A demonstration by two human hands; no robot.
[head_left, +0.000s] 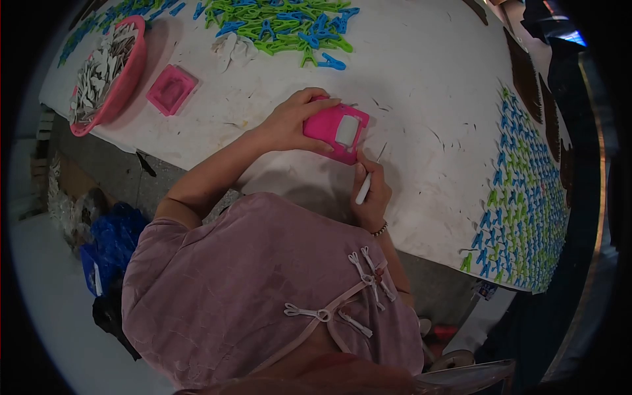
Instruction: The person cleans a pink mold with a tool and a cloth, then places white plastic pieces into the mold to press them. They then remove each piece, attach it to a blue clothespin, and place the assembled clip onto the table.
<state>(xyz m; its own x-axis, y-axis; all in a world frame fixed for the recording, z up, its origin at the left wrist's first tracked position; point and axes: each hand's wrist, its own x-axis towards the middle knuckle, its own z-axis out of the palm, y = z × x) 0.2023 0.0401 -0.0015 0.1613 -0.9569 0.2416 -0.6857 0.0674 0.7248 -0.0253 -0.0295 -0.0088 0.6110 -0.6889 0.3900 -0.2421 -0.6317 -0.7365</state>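
Observation:
My left hand (299,125) grips a bright pink block (324,131), thumb on the near side and fingers over the far side. The block looks like a soft mould, and a pale grey rounded piece (347,130) sits in its right side. Close by the block's near right corner, my right hand (372,191) is closed around a slim white-handled tool (363,189). Its thin dark tip points up and away from me; whether it is a blade or a needle cannot be made out. Fingers of the right hand touch or nearly touch the block's edge.
A second pink square mould (172,90) with a hollow lies to the left, beside a pink basin (135,72) full of greyish scraps. Blue and green clothes pegs (283,26) are heaped at the back. More pegs (520,204) stand in rows along the right edge. Crumpled white gloves (234,51) lie nearby.

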